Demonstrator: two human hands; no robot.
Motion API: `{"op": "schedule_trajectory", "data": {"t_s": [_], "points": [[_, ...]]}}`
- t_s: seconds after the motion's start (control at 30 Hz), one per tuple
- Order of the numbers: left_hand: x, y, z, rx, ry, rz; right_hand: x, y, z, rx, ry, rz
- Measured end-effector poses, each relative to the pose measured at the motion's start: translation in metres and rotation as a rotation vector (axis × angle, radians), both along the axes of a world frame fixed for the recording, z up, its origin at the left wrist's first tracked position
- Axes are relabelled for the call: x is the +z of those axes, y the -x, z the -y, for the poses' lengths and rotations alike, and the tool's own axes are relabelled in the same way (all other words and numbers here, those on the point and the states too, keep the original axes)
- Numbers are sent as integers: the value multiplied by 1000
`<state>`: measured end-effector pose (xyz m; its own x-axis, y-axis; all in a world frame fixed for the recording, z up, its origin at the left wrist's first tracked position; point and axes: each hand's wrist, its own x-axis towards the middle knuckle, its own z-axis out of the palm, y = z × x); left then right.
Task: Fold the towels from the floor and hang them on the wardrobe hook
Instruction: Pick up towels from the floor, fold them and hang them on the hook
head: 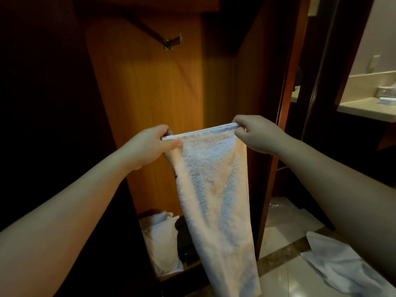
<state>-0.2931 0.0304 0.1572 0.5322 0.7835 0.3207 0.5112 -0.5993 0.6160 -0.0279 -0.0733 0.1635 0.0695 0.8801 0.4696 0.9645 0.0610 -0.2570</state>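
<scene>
While both hands hold a white towel (214, 189) up in front of the open wardrobe (150, 93), the job looks to be somewhere in its first half. The left hand (150, 146) pinches one top corner between thumb and fingers, and the right hand (255, 133) pinches the other, so the top hem runs taut between them and the rest hangs straight down, narrowing toward the floor. Its top edge seems to show more than one layer, which suggests a lengthwise fold is already made, though I cannot be sure of that from this view.

Up on the rail inside the wardrobe, the metal hook (170, 42) is bare, with nothing hanging from it, well above and a little left of the hands. So no towel is hung yet. On the tiled floor (285, 281) at lower right lies a second towel (342, 264), crumpled and unfolded, which by my reckoning waits its turn. A white bag (162, 243) sits at the bottom of the wardrobe; whether it has any part in the task I cannot tell.

Left to do, as I judge it: finish folding this towel, lift it onto the hook, then repeat for the one on the floor.
</scene>
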Motion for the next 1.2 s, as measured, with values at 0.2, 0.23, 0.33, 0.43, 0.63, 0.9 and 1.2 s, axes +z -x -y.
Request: {"op": "schedule_trajectory", "data": {"t_s": [0.2,0.23,0.33,0.43,0.63,0.9,1.2], "points": [[-24,-20,16,118,-39,677,0,5,-3,13,-116,-235],[-27,-24,21,170,-121,711,-1,8,-3,29,-147,-285],[-29,-29,28,281,-308,695,-5,14,-2,66,-204,-365],[-30,-24,25,317,-495,483,-13,13,2,64,-231,-383],[-26,-8,18,270,-576,362,-25,19,10,116,-285,-414],[-65,-6,0,75,387,412,-19,22,1,126,-340,-543],[-65,-30,20,305,-26,565,-31,17,3,59,-346,-569]]}}
